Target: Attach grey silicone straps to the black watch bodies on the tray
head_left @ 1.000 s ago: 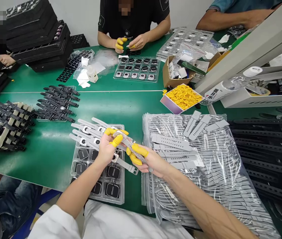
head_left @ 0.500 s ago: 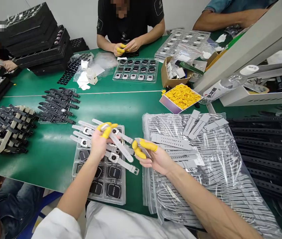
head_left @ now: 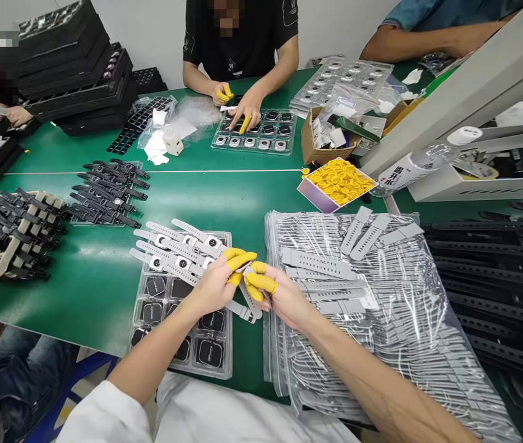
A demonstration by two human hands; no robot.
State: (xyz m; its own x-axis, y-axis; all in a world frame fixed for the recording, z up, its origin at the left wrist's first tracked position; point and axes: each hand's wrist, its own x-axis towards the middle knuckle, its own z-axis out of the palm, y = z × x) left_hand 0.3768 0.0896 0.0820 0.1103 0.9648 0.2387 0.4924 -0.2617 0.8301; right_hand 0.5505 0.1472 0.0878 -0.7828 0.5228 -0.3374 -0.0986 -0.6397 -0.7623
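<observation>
Yellow cots (head_left: 262, 282) cover fingertips on both hands, which meet just beside the tray's (head_left: 227, 344) right edge: the left hand (head_left: 215, 284) pinches a watch (head_left: 243, 266), mostly hidden, the right hand (head_left: 289, 301) pinches a grey piece (head_left: 248, 271), probably a strap end, close to it, and a hanging strap (head_left: 250, 301) shows below. The joint is covered, so I cannot tell whether this one is finished. Across the tray's far part lie several strapped watches (head_left: 183, 263), apparently done. The black faces (head_left: 210, 352) in the near cells show no straps, so they seem left to do; loose straps (head_left: 319, 263) lie on the bag (head_left: 404, 314) alongside. This tray looks roughly midway.
</observation>
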